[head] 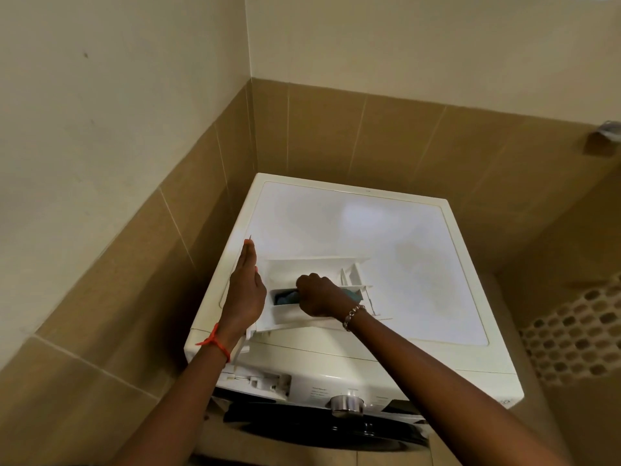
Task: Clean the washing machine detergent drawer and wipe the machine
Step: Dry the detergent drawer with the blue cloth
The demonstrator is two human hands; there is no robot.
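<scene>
While the white plastic detergent drawer (302, 264) lies on the flat top of the white washing machine (353, 223), near its front left corner, a person works on it with both hands. The left hand (247, 290), fingers straight and together, presses flat against the drawer's left wall to brace it. The right hand (319, 295) is curled tightly around a blue-green cloth (285, 297), which is pushed down into the drawer's front compartment. To scrub well, the bracing hand should probably hold firm so the drawer cannot slide. The cloth should then be worked into every corner and around the dividers on the right, where residue likely gathers.
</scene>
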